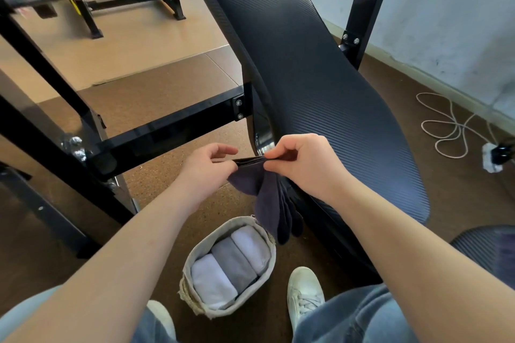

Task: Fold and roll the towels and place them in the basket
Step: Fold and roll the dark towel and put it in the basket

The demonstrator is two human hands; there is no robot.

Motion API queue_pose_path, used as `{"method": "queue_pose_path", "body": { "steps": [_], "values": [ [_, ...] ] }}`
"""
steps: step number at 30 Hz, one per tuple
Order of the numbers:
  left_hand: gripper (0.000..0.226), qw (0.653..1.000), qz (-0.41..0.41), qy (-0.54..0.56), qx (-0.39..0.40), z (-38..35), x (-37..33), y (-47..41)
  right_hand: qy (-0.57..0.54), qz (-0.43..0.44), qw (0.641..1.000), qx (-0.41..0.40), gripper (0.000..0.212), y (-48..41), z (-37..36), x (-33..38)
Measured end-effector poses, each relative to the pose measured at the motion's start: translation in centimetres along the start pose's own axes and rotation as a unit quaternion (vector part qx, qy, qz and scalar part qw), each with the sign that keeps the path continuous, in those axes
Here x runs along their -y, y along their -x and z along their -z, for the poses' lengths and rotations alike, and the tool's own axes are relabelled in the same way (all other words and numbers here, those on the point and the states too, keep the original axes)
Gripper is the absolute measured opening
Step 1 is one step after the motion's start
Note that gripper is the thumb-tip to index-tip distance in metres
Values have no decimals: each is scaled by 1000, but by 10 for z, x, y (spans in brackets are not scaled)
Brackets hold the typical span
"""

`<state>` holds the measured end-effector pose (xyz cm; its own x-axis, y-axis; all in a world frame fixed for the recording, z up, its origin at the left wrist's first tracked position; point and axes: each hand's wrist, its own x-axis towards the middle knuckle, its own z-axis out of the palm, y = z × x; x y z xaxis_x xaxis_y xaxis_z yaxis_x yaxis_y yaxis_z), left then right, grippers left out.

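The person holds a dark blue towel (267, 198) up in the air with both hands. The left hand (207, 167) pinches the left end of the towel's top edge between the thumb and the fingers. The right hand (303, 164) pinches the same edge close by with the thumb and first finger, and its other fingers are curled in. The top edge is pulled flat between the two hands. The rest of the towel hangs down in soft folds.

The towel hangs in front of a long black bench pad (306, 64). Its bottom tip is just above the far edge of a round basket (206, 239) on the brown floor (156, 184).

Three rolled towels lie side by side in the basket: a white roll (211, 281), a grey roll (234, 260) in the middle, and another white roll (252, 245).

A white shoe (303, 292) is just to the right of the basket. A pale cord (451, 125) lies in loops on the floor by the wall. A black metal bar (167, 131) runs off to the left of the bench.
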<state>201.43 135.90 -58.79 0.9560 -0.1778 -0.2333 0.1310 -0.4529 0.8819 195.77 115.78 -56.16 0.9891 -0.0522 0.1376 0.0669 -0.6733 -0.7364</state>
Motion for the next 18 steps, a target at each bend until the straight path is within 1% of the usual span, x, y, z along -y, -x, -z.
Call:
{"method": "queue_pose_path", "body": {
  "steps": [4, 6, 8, 11, 14, 18],
  "values": [
    [29, 999, 14, -48, -12, 3, 7, -3, 22, 29, 999, 14, 14, 1, 4, 2],
    [27, 998, 40, -46, 0, 5, 8, -3, 32, 47, 998, 21, 12, 0, 5, 1],
    [28, 996, 74, -42, 37, 5, 8, -2, 41, 54, 997, 23, 10, 0, 6, 0],
    [34, 987, 110, -4, 113, 4, 5, 2, 51, 50, 997, 19, 9, 0, 6, -2],
    [38, 982, 100, 0, 160, 6, 0, 5, 56, 53, 997, 20, 8, 0, 7, -2],
    [50, 974, 81, -4, 212, 8, 1, 7, 60, 56, 996, 17, 8, -1, 7, -3]
  ]
}}
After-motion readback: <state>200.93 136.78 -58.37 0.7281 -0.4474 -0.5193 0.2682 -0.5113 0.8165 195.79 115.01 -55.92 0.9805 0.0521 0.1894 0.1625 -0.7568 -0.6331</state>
